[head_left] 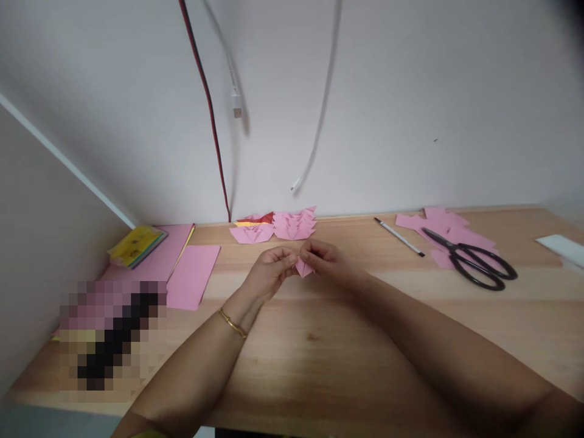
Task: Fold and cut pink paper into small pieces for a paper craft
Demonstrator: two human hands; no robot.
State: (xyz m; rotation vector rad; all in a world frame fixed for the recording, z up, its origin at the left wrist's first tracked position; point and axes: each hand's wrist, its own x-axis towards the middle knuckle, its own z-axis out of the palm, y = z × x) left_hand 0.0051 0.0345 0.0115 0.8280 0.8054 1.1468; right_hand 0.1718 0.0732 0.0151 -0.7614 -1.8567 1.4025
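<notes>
A small folded pink paper [304, 268] is pinched between both hands above the middle of the wooden table. My left hand [274, 271] grips its left side, with a gold bangle on the wrist. On the right side, my right hand [326, 260] holds the same paper with thumb and fingers together. The fingers cover most of the paper; a pointed lower part shows between them. Just beyond the hands, folded pink paper pieces [294, 225] lie against the wall, with a red and yellow piece [260, 219] among them.
Pink sheets [194, 277], a yellow packet [134, 246] and a pixelated dark object [118, 340] are on the left. A pen [399, 236], black-handled scissors [474, 258], pink scraps [469, 234] and a white item [561, 248] lie right. Cables [210, 103] hang along the wall.
</notes>
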